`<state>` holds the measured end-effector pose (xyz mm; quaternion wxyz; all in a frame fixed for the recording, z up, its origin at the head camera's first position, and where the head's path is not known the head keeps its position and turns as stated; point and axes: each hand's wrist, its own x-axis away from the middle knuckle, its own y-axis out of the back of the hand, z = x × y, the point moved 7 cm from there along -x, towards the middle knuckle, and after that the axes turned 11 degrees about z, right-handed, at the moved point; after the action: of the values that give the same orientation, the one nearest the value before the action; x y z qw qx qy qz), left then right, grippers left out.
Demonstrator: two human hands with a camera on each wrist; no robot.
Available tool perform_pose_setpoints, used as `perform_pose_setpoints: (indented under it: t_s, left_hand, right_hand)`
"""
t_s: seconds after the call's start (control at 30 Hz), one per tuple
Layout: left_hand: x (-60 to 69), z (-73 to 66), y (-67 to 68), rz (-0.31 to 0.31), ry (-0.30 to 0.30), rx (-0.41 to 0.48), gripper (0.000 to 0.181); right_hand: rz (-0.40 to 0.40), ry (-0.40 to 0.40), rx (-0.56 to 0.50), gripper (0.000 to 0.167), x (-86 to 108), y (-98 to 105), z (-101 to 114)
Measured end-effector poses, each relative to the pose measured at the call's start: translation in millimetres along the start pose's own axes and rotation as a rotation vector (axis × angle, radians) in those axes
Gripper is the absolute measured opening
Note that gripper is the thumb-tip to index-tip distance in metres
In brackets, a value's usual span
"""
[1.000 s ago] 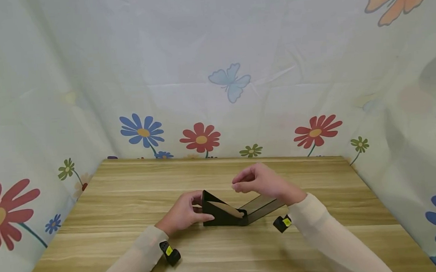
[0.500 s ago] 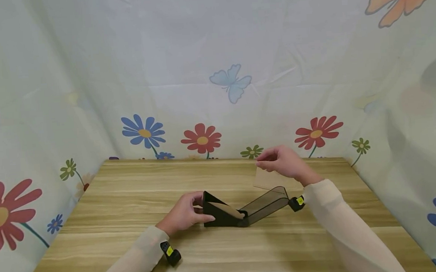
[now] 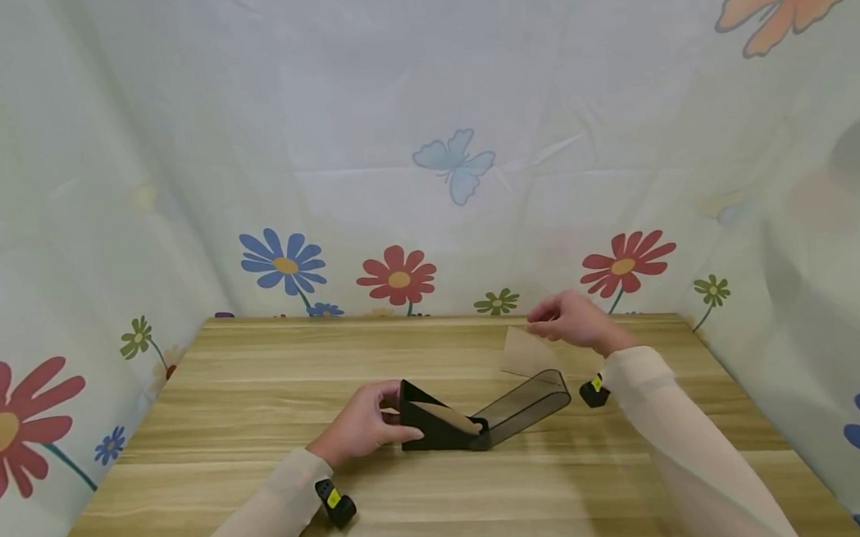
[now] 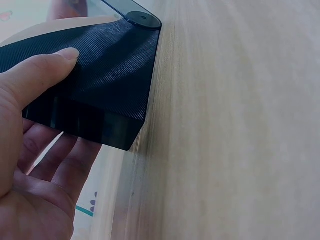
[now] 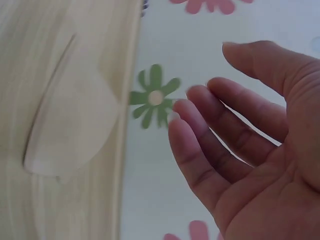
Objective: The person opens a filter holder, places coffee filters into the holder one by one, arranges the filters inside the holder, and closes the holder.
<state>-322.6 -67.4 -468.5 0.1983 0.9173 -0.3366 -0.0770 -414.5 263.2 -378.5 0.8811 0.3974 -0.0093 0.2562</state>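
Note:
My left hand (image 3: 361,420) grips the left end of a black wedge-shaped box (image 3: 433,435) on the table. In the left wrist view the thumb lies on the box's ribbed side (image 4: 105,70), fingers behind it. Its smoky see-through lid (image 3: 523,406) is swung back to the right. Brown paper, apparently coffee filters (image 3: 450,416), shows inside the box. A loose brown coffee filter (image 3: 521,352) lies on the table behind the lid. Beside it is my right hand (image 3: 577,323), holding nothing; the right wrist view shows its fingers (image 5: 187,145) apart from the filter (image 5: 75,120).
The wood-grain table (image 3: 274,376) ends at a white flowered curtain (image 3: 350,167) at the back and sides. A small black device with a yellow mark (image 3: 335,503) sits on the left wrist, and a similar device (image 3: 594,391) on the right.
My right hand moved from above the box to the back right, carrying a coffee filter, and has let go of it on the table. The left hand and the box have stayed in place.

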Motion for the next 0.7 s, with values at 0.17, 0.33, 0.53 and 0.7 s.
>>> perform_pose_setpoints:
  t_s: [0.17, 0.33, 0.53, 0.7]
  left_hand:
    - [0.0, -0.2, -0.7, 0.002, 0.003, 0.016, 0.037]
    - [0.2, -0.9, -1.6, 0.006, 0.005, 0.032, 0.038]
    - [-0.5, -0.3, -1.6, 0.002, -0.006, 0.036, 0.036]
    - [-1.6, 0.2, -1.0, -0.005, -0.007, 0.014, 0.034]
  right_hand:
    - [-0.031, -0.007, 0.104, 0.029, -13.4, -6, -15]
    - [-0.047, -0.027, 0.161, 0.022, -25.3, -15, -26]
    - [-0.066, -0.095, 0.149, 0.030, -36.3, -24, -44]
    - [-0.061, -0.174, 0.137, 0.051, -37.3, -32, -51]
